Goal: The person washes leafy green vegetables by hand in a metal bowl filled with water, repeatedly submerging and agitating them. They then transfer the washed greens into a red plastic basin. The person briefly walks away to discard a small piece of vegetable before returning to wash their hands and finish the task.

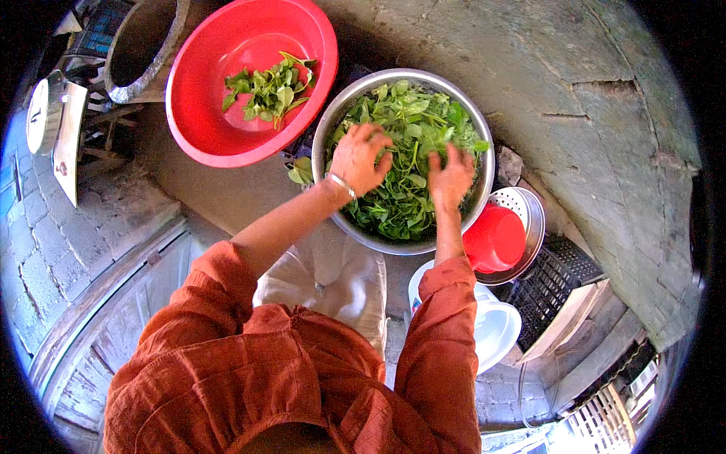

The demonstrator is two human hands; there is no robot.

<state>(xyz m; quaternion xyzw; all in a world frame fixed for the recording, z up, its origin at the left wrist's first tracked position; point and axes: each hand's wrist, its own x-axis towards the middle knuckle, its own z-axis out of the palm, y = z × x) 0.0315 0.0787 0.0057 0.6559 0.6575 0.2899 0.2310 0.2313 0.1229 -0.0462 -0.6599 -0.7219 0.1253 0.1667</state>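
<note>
A wide metal basin point(326, 113) is heaped with green leafy stems point(412, 170), and water seems to glint among them near the far rim. My left hand point(363, 157) is over the left part of the heap, fingers bent and thumb held apart, with a pale bracelet point(341, 185) at the wrist. Toward the basin's right side, my right hand point(451, 178) reaches its spread fingers into the leaves; their tips are partly hidden and slightly blurred. Neither hand is closed around a bunch. Beyond my left hand, a red plastic basin point(200, 83) has a small pile of picked leaves point(272, 91) in it.
Right of the metal basin, a red bowl point(495, 238) rests on a metal colander point(522, 208). A white plastic tub point(495, 333) and a black crate point(556, 284) are nearer. A rough wall point(544, 68) rises behind, and a loose stone point(509, 165) lies beside the basin.
</note>
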